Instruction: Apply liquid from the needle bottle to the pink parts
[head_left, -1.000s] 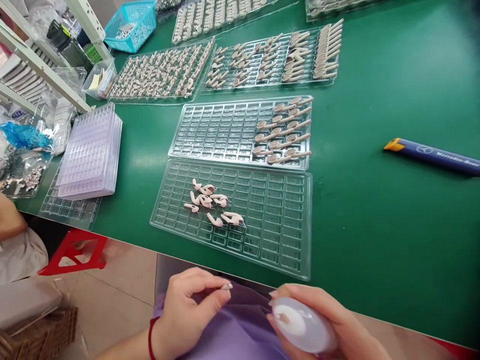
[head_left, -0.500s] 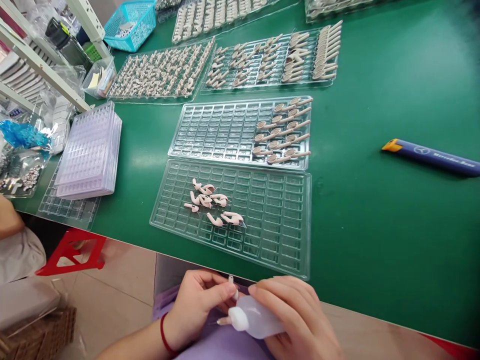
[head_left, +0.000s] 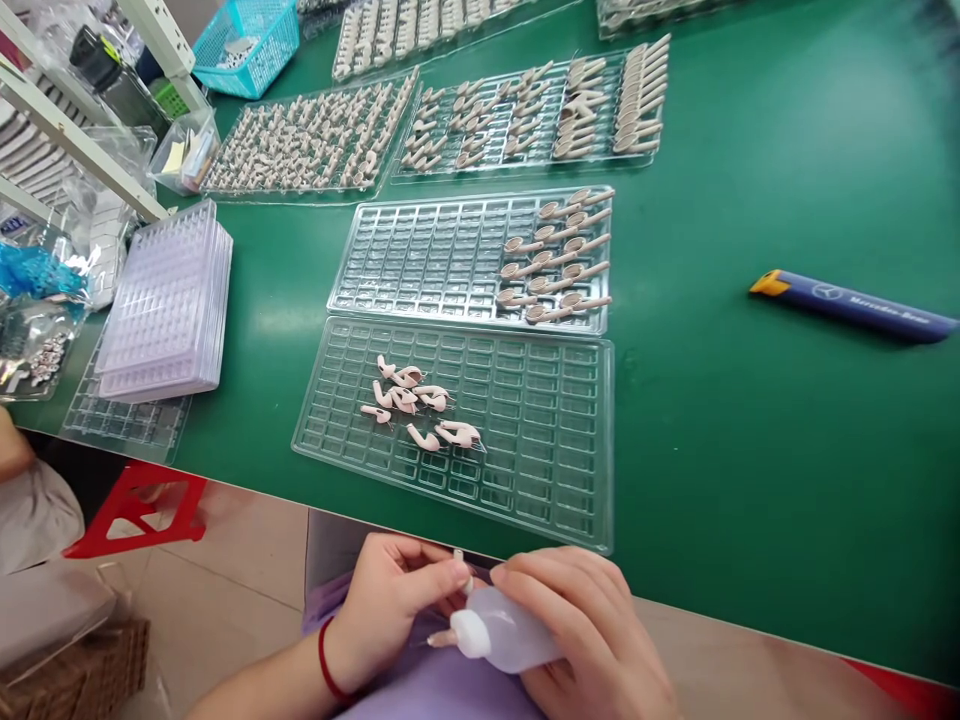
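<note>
My left hand, with a red cord on its wrist, pinches a small pale earbud shell between thumb and fingers, just off the table's front edge. My right hand is wrapped round a translucent squeeze bottle with a white cap and thin needle tip. The bottle lies tilted, its needle pointing left below my left hand, apart from the shell. Part of the shell is hidden by my fingers. Ahead, several pinkish earbud shells with fine wires lie loose on a clear plastic tray.
Behind is another clear tray with shells along its right side. Filled trays stand farther back. Stacked trays and a blue basket are at left. A blue-and-yellow cutter lies at right. A red stool stands below.
The view has shifted slightly, so the table things appear a little farther left. Both hands keep nearly the same grip and position, the shell and the bottle still in them.
</note>
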